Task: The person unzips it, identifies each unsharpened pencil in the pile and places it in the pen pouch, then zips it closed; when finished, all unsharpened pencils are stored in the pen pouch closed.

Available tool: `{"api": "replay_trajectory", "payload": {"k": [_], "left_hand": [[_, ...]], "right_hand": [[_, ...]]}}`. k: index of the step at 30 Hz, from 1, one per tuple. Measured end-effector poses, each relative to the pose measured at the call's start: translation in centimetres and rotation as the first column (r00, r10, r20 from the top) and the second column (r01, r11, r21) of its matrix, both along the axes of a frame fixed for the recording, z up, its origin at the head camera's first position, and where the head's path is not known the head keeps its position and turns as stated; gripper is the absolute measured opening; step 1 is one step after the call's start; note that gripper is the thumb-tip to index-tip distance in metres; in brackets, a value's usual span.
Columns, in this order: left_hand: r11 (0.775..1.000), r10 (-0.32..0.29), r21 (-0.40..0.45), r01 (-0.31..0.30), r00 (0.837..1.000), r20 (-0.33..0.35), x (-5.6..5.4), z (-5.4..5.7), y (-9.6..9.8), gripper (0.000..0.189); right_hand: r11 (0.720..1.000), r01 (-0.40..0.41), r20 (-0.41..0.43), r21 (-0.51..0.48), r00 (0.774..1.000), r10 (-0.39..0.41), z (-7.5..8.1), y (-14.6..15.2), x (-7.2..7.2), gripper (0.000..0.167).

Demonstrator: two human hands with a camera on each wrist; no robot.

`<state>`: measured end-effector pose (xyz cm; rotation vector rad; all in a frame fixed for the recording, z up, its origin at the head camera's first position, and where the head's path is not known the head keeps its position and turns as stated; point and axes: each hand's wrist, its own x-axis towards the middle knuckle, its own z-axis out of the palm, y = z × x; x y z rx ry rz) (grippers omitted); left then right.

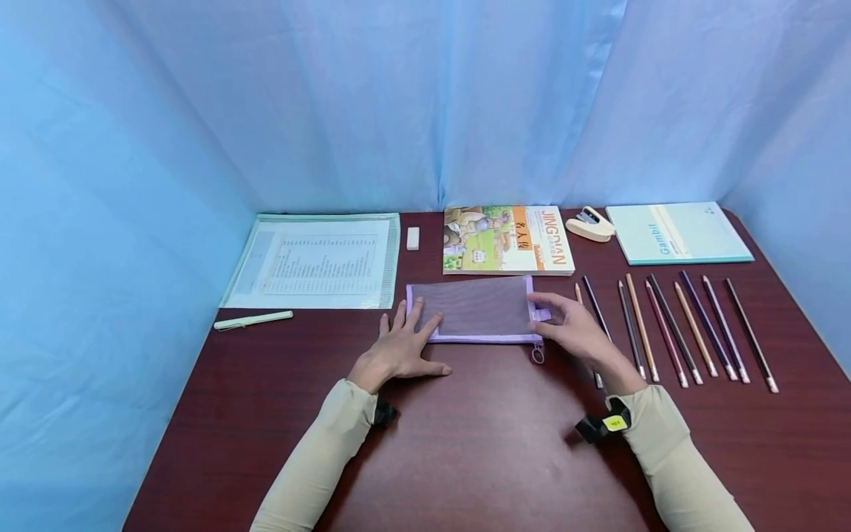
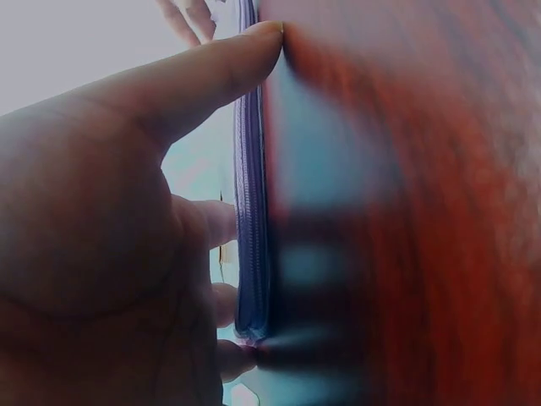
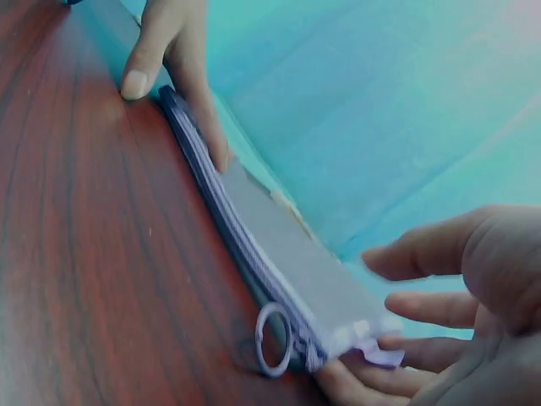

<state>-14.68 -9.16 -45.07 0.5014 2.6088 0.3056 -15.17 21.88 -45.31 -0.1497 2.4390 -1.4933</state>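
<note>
Sleeves [image 1: 326, 443] lead to left fingers [image 1: 414, 318] spread on the flat pouch [image 1: 482, 307], right fingers [image 1: 549, 299] apart at its end; pencils [image 1: 665, 331] beside them, I think, wait.

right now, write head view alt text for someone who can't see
A person's left hand rests on one end of a purple mesh pouch, right hand at the other, on a dark table. Pencils lie to the right, an illustrated book beyond.

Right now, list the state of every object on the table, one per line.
Purple mesh pouch: appears zipped
Picture-covered book: closed
Gambit notebook: closed
Clear folder: holding printed paper; closure unclear
Pencils: loose, side by side
Pen: lying flat; capped or not, unclear
Eraser: lying flat
Cream gadget: open or closed, unclear
</note>
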Motion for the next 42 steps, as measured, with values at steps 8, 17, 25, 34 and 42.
{"api": "replay_trajectory", "payload": {"k": [8, 17, 25, 34, 42], "left_hand": [[1.0, -0.008, -0.009, 0.008, 1.0, -0.006, -0.1, 0.0, 0.3, 0.098], [0.998, -0.019, -0.064, 0.012, 0.994, -0.104, 0.1, 0.6, 1.2, 0.093], [0.989, -0.149, -0.023, 0.149, 0.932, -0.33, 2.3, 2.7, 6.4, 0.072], [0.964, -0.062, 0.229, 0.137, 0.95, -0.306, 3.3, 1.7, 12.2, 0.028], [0.946, 0.149, 0.31, -0.094, 0.976, -0.159, 2.3, 0.7, 15.1, 0.05]], "right_hand": [[0.986, -0.008, 0.074, -0.169, 0.997, 0.021, -0.6, 0.8, 0.0, 0.063], [0.984, 0.039, 0.087, -0.173, 0.996, -0.024, -1.4, 1.0, -0.2, 0.059], [0.98, 0.064, 0.096, -0.188, 0.994, -0.047, -1.4, 0.9, -0.3, 0.058], [0.974, 0.058, 0.1, -0.217, 0.994, -0.037, -1.6, 1.0, -0.4, 0.059], [0.969, 0.064, 0.107, -0.24, 0.993, -0.04, -1.9, 1.0, -0.3, 0.059]]}}
